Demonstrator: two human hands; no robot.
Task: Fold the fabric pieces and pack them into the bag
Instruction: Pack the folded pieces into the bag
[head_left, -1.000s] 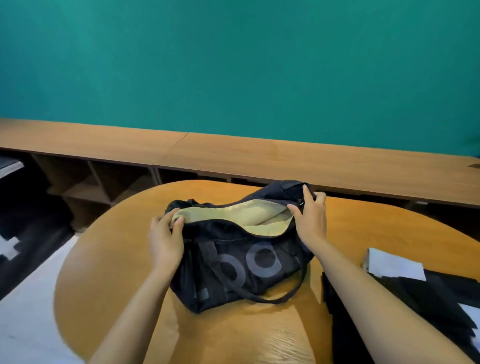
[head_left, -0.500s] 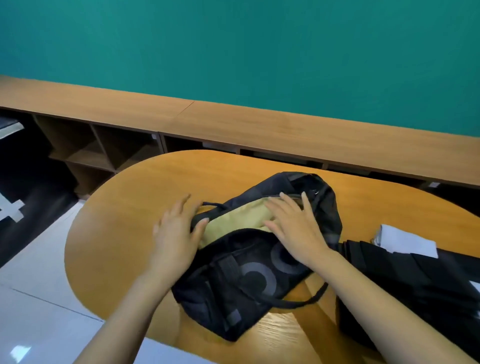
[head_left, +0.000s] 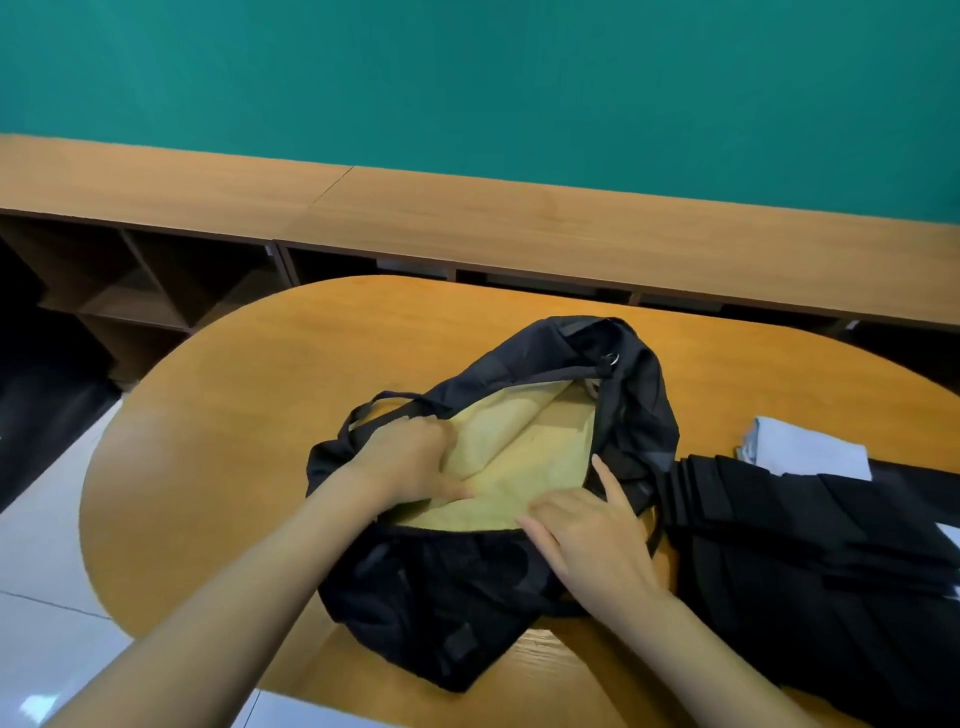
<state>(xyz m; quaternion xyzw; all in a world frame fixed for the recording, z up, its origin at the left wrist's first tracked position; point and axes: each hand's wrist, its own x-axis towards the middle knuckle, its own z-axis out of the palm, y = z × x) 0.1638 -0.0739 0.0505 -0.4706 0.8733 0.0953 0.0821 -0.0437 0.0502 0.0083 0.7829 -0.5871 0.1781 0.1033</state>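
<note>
2 hands spread the black fabric bag (head_left: 441, 597) with yellow lining: left hand (head_left: 410, 462) grips its rim, right hand (head_left: 587, 540) presses flat, fingers splayed. It looks soft and light; best held by the rim.

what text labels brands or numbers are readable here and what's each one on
No text here can be read.
bag: its dark front is creased and dim; no print can be made out.
white folded piece: small bluish marks at its left edge, too small and blurred to read.
black fabric stack: no text visible.
</note>
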